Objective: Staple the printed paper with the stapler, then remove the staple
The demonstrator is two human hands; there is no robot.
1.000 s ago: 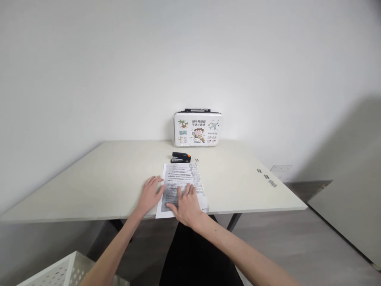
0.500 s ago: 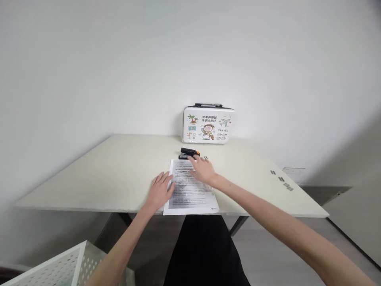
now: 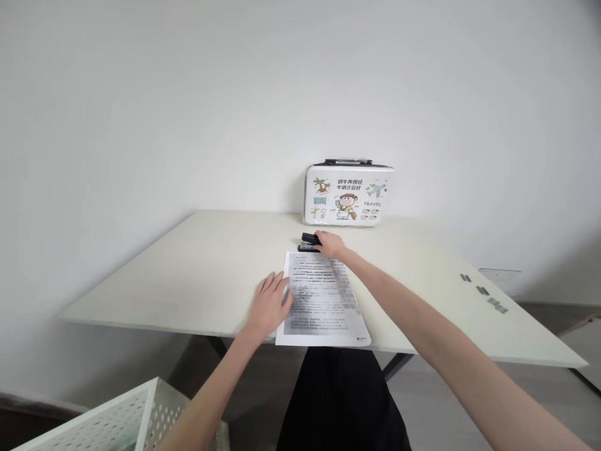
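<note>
Wall (image 3: 188, 113): pale, smooth, rising behind the table.
Basket (image 3: 149, 410): white, perforated with small holes, at lower left, on the person's side of the table.
Table (image 3: 188, 275): flat, off-white top; a broad stretch runs from the left corner to the left hand, another from the paper to the strips.
Left hand (image 3: 268, 305): fingers lightly spread, palm down at the paper's left edge.
Paper (image 3: 319, 307): flat, printed, reaching the table's near edge.
Stapler (image 3: 308, 241): black, just beyond the paper's far edge.
Right hand (image 3: 330, 244): closed around the stapler's right end.
Case (image 3: 347, 197): upright by the wall, glossy white, rounded corners, cartoon prints, dark handle.
Strips (image 3: 482, 290): small, grey, scattered near the right edge.
</note>
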